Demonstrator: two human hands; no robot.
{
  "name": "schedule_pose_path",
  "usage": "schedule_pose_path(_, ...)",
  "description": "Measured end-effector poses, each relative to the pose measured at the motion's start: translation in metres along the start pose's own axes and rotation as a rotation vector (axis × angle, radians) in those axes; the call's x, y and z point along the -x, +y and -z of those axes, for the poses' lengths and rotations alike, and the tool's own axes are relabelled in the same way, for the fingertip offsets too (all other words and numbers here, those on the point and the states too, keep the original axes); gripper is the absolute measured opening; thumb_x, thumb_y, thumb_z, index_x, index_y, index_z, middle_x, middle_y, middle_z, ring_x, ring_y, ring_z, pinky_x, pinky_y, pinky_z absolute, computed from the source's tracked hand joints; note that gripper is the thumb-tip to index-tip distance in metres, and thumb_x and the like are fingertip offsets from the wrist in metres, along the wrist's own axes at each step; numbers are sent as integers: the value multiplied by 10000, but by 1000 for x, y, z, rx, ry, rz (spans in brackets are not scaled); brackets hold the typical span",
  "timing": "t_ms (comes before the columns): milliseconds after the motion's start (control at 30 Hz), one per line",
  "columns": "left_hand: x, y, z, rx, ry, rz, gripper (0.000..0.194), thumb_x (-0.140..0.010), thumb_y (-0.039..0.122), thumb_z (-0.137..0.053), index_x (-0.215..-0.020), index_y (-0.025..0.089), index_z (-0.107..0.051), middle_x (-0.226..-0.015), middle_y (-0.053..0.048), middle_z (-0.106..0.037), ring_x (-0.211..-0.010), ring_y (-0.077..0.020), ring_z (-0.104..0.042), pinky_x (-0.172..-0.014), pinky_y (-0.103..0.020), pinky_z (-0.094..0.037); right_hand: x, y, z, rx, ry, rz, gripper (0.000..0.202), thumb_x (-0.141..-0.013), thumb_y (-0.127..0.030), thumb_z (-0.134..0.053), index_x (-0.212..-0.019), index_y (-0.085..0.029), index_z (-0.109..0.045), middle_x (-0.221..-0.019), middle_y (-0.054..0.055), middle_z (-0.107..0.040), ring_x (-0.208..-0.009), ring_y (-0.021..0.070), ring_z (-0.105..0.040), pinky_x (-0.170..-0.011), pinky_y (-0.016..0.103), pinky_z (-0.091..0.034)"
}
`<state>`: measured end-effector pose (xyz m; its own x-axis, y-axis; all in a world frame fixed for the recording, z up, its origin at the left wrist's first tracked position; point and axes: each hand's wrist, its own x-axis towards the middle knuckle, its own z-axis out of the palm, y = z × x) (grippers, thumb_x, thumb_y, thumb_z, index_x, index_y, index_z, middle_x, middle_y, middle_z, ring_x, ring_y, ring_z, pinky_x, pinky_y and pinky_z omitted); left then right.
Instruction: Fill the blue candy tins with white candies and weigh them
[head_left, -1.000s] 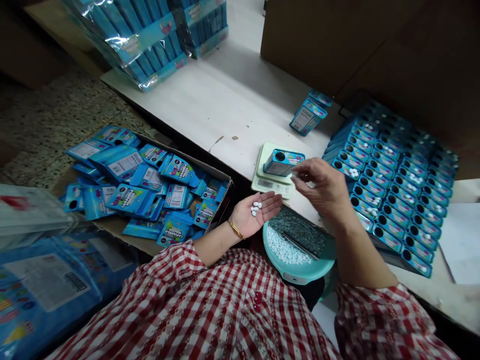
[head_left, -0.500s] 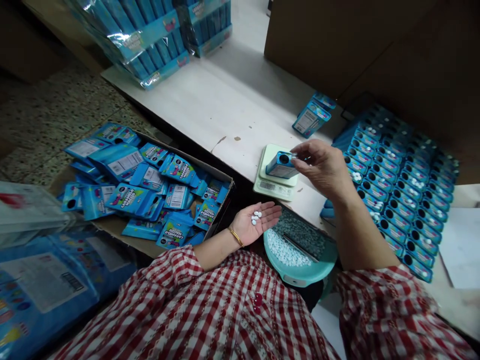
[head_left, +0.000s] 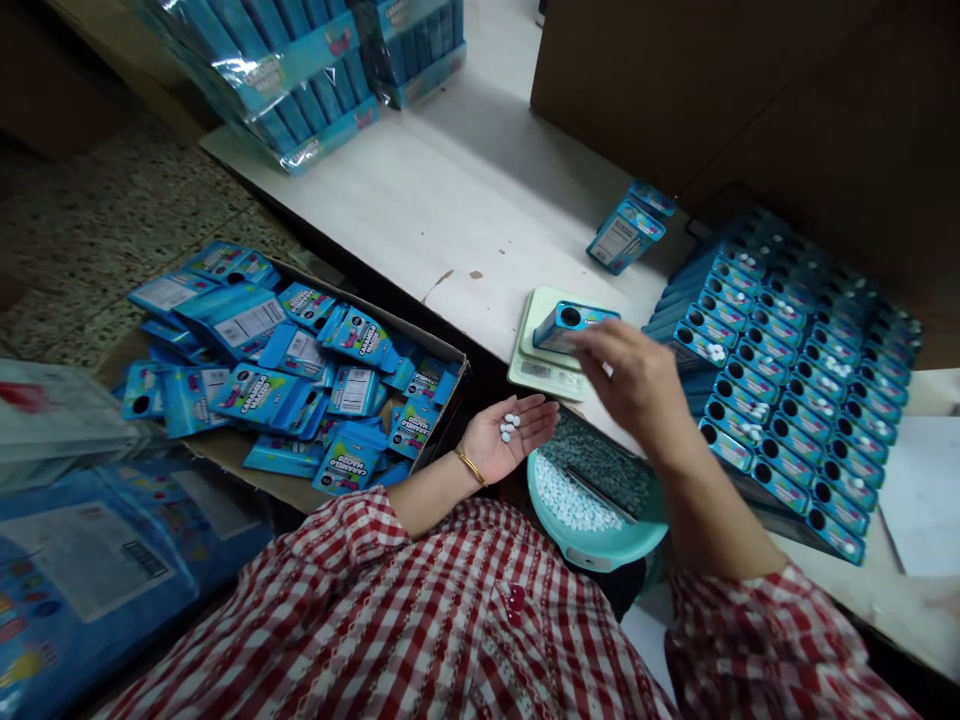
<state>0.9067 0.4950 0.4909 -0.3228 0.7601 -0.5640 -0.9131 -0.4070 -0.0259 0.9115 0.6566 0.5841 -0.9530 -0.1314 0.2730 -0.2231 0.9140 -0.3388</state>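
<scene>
My left hand (head_left: 501, 440) lies palm up with its fingers stretched out flat. A few small white candies (head_left: 510, 427) rest on the palm. My right hand (head_left: 626, 375) is slightly blurred, its fingers bent together at the near right side of a blue candy box (head_left: 570, 325). A small white spot shows by these fingers, but I cannot tell what they hold. That box stands upright on a pale green kitchen scale (head_left: 536, 365), its round top hole facing up. Below the scale, a turquoise tub (head_left: 607, 557) contains many white candies (head_left: 574, 495).
Rows of upright blue boxes (head_left: 780, 390), many topped with white candies, stand at right. Two more boxes (head_left: 622, 235) stand behind the scale. At left is a carton (head_left: 300, 490) of flat blue boxes (head_left: 255, 395); wrapped packs (head_left: 300, 90) stand on the white table (head_left: 420, 200).
My right hand has come off the top of the box on the scale and moved toward me and down. My left hand has shifted slightly, still bearing the candies.
</scene>
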Motion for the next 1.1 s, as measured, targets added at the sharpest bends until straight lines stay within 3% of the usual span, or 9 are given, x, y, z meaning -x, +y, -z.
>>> schedule_pose_path(167, 1, -7, -1, 17, 5, 32, 503, -929, 423, -274, -1071, 63, -594, -994, -162, -665, -944, -206, -636, -910, -338, -435, 62, -45, -48, 59, -276, 96, 355, -852, -109, -418, -1164, -158, -579, -1052, 140, -618, -902, 233, -581, -756, 374, -525)
schedule_pose_path(333, 4, -20, 0, -29, 17, 55, 616, -906, 531, -240, -1086, 50, -580, -1053, -195, -643, -1076, -256, -580, -985, -387, -374, 88, -45, -70, 10, -306, 75, 328, -864, -99, -388, -1138, -133, -565, -1075, 152, -602, -947, 239, -571, -770, 383, -530)
schedule_pose_path(533, 5, -20, -4, -51, 23, 49, 464, -927, 398, -304, -1107, 75, -583, -1067, -169, -647, -1076, -236, -583, -991, -378, -370, 75, -38, -63, -143, -206, 99, 214, -879, -115, -402, -968, -114, -597, -980, 142, -624, -937, 207, -591, -795, 336, -525)
schedule_pose_path(667, 4, -20, -3, -38, 43, 47, 417, -919, 356, -335, -1098, 80, -591, -1051, -157, -656, -1032, -229, -603, -966, -372, -391, 73, -39, -65, -156, -238, 94, 190, -874, -114, -412, -934, -133, -591, -942, 130, -629, -910, 204, -596, -788, 343, -521)
schedule_pose_path(833, 1, -19, -8, -17, 66, 68, 403, -930, 313, -314, -952, 73, -638, -838, -112, -682, -779, -159, -652, -817, -293, -467, 72, -31, -64, -256, -177, 46, 151, -838, -98, -454, -896, -174, -570, -898, 89, -630, -878, 184, -598, -744, 313, -516)
schedule_pose_path(967, -1, -12, -21, 15, 59, -18, 346, -922, 195, -336, -779, 90, -632, -613, -25, -618, -538, -72, -577, -626, -193, -466, 61, -22, -45, -313, -117, 6, 126, -843, -121, -486, -918, -192, -558, -945, 71, -628, -899, 156, -592, -774, 278, -500)
schedule_pose_path(1100, 1, -2, -34, -41, 11, -82, 331, -917, 213, -357, -788, 87, -633, -704, -63, -662, -656, -118, -634, -712, -257, -500, 33, -14, -12, -194, -11, 4, 108, -841, -139, -492, -908, -188, -561, -856, 53, -609, -797, 141, -587, -705, 254, -488)
